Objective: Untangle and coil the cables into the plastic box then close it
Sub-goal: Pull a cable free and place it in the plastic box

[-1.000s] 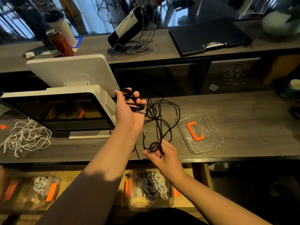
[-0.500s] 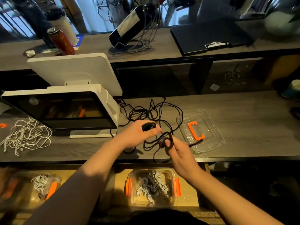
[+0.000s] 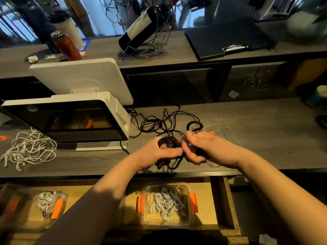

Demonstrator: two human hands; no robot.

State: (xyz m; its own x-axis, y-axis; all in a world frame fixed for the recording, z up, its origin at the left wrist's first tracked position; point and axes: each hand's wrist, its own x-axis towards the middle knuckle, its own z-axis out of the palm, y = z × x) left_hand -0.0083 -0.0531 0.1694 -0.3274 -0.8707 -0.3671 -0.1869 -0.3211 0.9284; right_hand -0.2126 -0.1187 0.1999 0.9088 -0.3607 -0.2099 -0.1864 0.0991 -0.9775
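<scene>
A tangled black cable (image 3: 159, 123) lies on the wooden counter behind my hands. My left hand (image 3: 159, 152) grips a small coil of this black cable. My right hand (image 3: 200, 149) pinches another strand of it, with a loop (image 3: 193, 125) rising above its fingers. Both hands are close together above the counter's front edge. A clear plastic lid with an orange handle (image 3: 224, 128) lies on the counter, partly hidden by my right hand. Below the counter, an open clear box with orange clips (image 3: 192, 200) holds coiled white and grey cables.
A white point-of-sale screen (image 3: 70, 119) stands left of the black cable. A loose white cable tangle (image 3: 28, 149) lies at far left. Another clear box with orange clips (image 3: 35, 207) sits on the lower shelf at left. A wine bottle (image 3: 141, 27), a can (image 3: 66, 45) and a clipboard (image 3: 226, 39) occupy the upper shelf.
My left hand came down from beside the screen to the counter's front. Both hands moved together, and my right hand now lifts a loop of black cable.
</scene>
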